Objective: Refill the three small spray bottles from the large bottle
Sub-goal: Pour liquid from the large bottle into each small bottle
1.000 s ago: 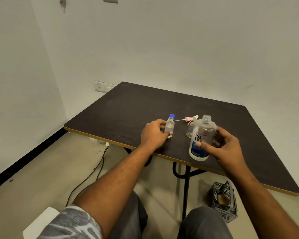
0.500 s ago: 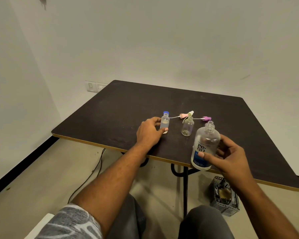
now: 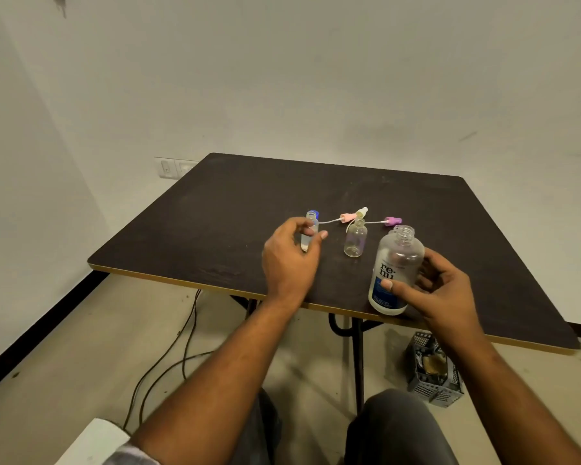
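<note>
Though loose, sprayers [image 3: 348, 216] behind bottle [image 3: 355, 241].

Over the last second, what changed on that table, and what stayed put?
The right hand drew the large bottle back toward the near edge of the table, clear of the standing small bottle it had been in front of. The left hand kept its grip on the other small bottle, which now leans slightly. The standing small bottle and the loose spray tops stayed put.

Small bottle's [image 3: 312, 217] middle seemingly behind left fingers [image 3: 302, 226]
</note>
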